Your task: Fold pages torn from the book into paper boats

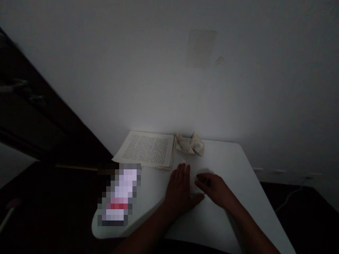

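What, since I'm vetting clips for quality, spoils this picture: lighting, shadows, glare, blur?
Head view: dim throughout, the door and floor nearly black; head view: left hand and right hand are dark, with little finger detail; head view: the page's print is too small and dim to read; head view: a pixelated patch hides part of the table; head view: no strong glare.

A single view looks from the wearer's head, facing forward and tilted down over a white, smooth-topped table with rounded corners (225,155); the bare left hand (177,188) and bare right hand (214,188) lie within arm's reach, a plain pale wall (119,70) filling the upper half.
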`<action>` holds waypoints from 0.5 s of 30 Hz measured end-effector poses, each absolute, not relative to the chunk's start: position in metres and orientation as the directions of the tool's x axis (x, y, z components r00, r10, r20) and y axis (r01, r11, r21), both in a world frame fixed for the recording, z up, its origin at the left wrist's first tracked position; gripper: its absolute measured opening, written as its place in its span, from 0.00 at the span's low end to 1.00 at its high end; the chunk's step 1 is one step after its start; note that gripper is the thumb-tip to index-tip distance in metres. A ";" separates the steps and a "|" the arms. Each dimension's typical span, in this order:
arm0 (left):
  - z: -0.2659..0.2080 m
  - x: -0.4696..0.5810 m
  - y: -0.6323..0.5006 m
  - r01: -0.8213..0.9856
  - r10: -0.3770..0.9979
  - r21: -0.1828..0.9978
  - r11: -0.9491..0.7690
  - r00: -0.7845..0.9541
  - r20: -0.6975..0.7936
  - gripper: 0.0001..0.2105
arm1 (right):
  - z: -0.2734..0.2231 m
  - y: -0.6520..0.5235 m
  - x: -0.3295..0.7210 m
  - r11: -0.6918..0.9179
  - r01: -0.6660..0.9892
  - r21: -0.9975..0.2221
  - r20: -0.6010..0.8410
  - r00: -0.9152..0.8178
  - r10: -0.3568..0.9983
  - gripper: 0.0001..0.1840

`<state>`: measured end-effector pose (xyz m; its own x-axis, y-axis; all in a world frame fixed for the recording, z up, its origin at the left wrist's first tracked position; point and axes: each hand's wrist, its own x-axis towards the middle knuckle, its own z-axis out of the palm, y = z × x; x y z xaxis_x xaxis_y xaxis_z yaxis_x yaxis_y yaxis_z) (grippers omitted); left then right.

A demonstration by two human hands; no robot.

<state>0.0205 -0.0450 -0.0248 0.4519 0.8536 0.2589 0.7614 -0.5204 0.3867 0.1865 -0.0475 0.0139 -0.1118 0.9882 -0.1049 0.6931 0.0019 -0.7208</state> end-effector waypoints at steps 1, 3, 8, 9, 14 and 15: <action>-0.025 0.020 -0.045 0.754 0.851 0.393 -0.526 0.459 0.256 0.48 | 0.015 -0.046 0.186 0.012 0.680 -0.733 -0.109 -0.135 0.985 0.16; -0.024 0.019 -0.046 0.739 0.843 0.405 -0.538 0.477 0.250 0.48 | 0.017 -0.043 0.185 0.029 0.649 -0.760 -0.108 -0.170 0.979 0.14; -0.021 0.017 -0.046 0.722 0.835 0.422 -0.549 0.502 0.227 0.48 | 0.016 -0.038 0.184 -0.124 0.583 -0.803 -0.237 -0.122 0.964 0.14; -0.021 0.017 -0.046 0.718 0.834 0.427 -0.549 0.503 0.227 0.48 | 0.015 -0.037 0.184 -0.183 0.559 -0.809 -0.291 -0.110 0.950 0.14; -0.023 0.016 -0.046 0.699 0.830 0.450 -0.555 0.504 0.240 0.48 | 0.006 -0.034 0.184 -0.333 0.360 -0.872 -0.402 -0.136 0.906 0.14; -0.024 0.016 -0.046 0.696 0.828 0.452 -0.558 0.504 0.245 0.48 | 0.005 -0.034 0.184 -0.341 0.342 -0.876 -0.405 -0.138 0.904 0.14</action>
<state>0.0161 -0.0465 -0.0238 0.5040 0.8282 0.2452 0.6964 -0.5576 0.4518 0.1836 -0.0338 0.0049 -0.1375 0.9037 -0.4055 0.3421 -0.3408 -0.8757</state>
